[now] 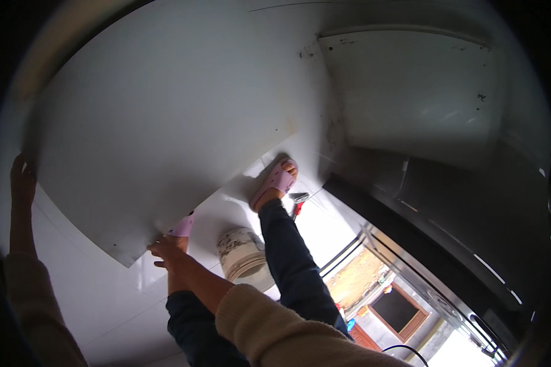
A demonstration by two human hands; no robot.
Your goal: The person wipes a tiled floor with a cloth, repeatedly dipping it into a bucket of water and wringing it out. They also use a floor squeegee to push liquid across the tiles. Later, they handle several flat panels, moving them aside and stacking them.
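Note:
A large flat white panel [174, 105] fills the upper left of the view, its near corner pointing down toward me. At its left edge is my left hand [23, 181], in shadow, with the fingers curled against that edge. My right hand [172, 254] is at the near edge beside the corner, fingers partly spread and touching the edge. How firmly it grips cannot be told. Below the panel, between my legs, stands a stained white plastic bucket [241, 252]. My pink slippers [275, 181] are on the floor, one partly hidden by the panel.
A scraper-like tool with a red handle [298, 206] lies on the glossy tiled floor [115, 293] beside my foot. To the right are a dark glossy surface [441, 206] and a metal-framed doorway [367, 234] with bright outdoors beyond. A pale rectangular board [413, 91] is at upper right.

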